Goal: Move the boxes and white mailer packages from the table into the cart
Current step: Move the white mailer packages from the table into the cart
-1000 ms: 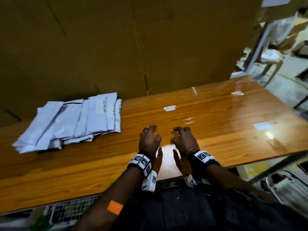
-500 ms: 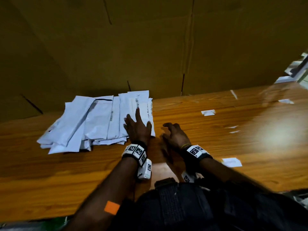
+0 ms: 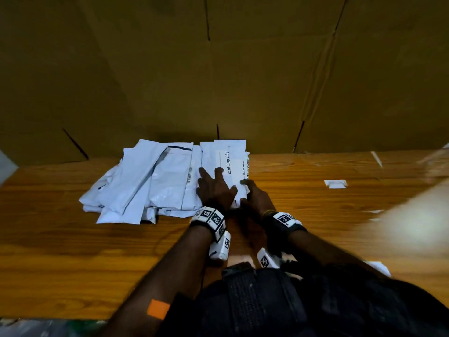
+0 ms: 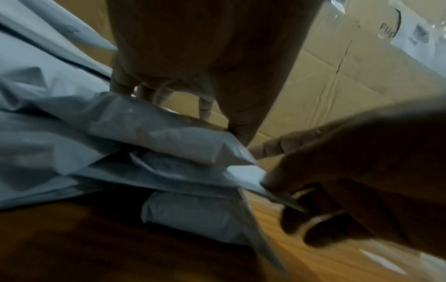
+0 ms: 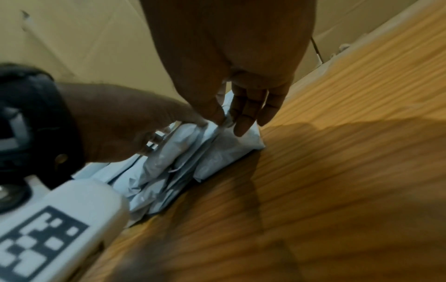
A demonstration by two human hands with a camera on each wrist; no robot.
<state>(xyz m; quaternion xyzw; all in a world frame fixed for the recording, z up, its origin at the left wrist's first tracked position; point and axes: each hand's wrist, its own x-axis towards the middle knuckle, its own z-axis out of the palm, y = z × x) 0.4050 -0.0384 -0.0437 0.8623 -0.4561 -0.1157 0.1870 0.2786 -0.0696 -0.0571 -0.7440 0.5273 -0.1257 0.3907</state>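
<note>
Both hands are at the right end of the mailer pile (image 3: 155,181). Left hand (image 3: 213,190) lies flat on top w/ fingers straight & spread, pressing the top mailer (image 3: 226,161) down, prob. so the slippery poly bags don't slide while the other hand gets under. Right hand (image 3: 255,198) sits at the pile's right edge; in the left wrist view its fingers (image 4: 321,225) are curled at a corner of one mailer & the thumb looks to close on it from above, so I read it as pinching that corner, though blur makes it less than certain. Right wrist view shows the right hand's fingers (image 5: 251,112) touching the near end of the pile.

Pile itself: white mailers fanned & overlapping, several layers deep, lying on the tabletop (image 3: 73,251) toward its far edge, left of centre, close to the cardboard wall (image 3: 218,69) behind. No boxes in view on the tabletop. Cart not visible in any view.

Further out: small white paper scrap (image 3: 335,184) toward the far right of the tabletop, well apart from the pile

Judgement: grasp stage, nothing lifted yet; likely a two-hand scoop since thin bags splay if grabbed one-handed
</note>
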